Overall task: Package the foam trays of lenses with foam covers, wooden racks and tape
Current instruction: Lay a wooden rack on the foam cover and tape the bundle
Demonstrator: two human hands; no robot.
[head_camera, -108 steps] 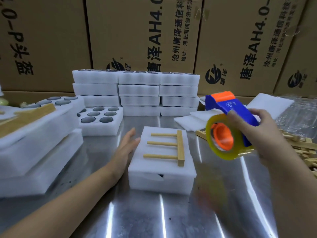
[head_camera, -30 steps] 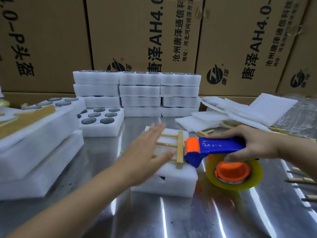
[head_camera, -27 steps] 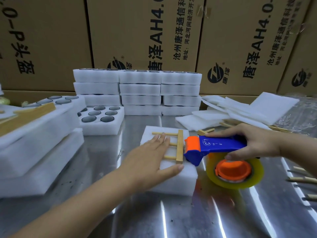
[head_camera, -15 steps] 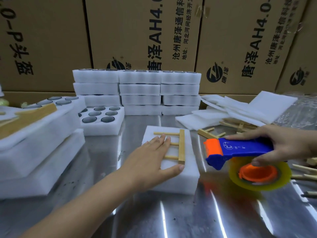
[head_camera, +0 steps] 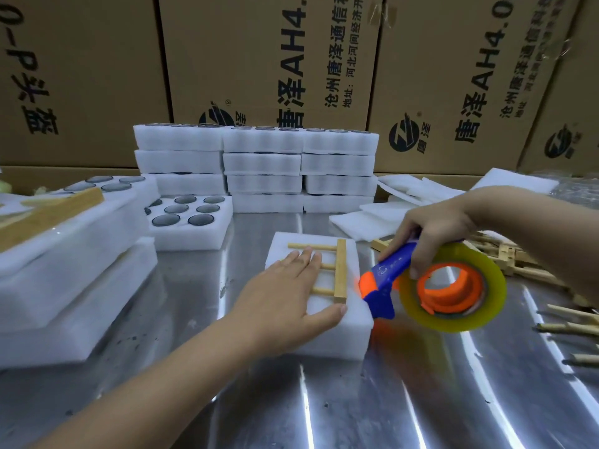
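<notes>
Tape dispenser (head_camera: 389,273), clamped in right grip (head_camera: 434,228), noses just beside the foam package (head_camera: 350,335) on its right edge; left grip (head_camera: 285,309), fingers flat, presses wooden rack (head_camera: 341,270), crossbar running near-to-far.

A shiny metal table (head_camera: 356,403) carries a covered foam tray (head_camera: 334,346) at its middle. Behind that tray to the left sits an open tray of lenses (head_camera: 191,236). Straight behind it stand stacked trays (head_camera: 262,163) in three columns. Behind it to the right lie loose foam covers (head_camera: 366,222), right of it a heap of wooden racks (head_camera: 509,257), and left of it bulky foam piles (head_camera: 64,286).
</notes>
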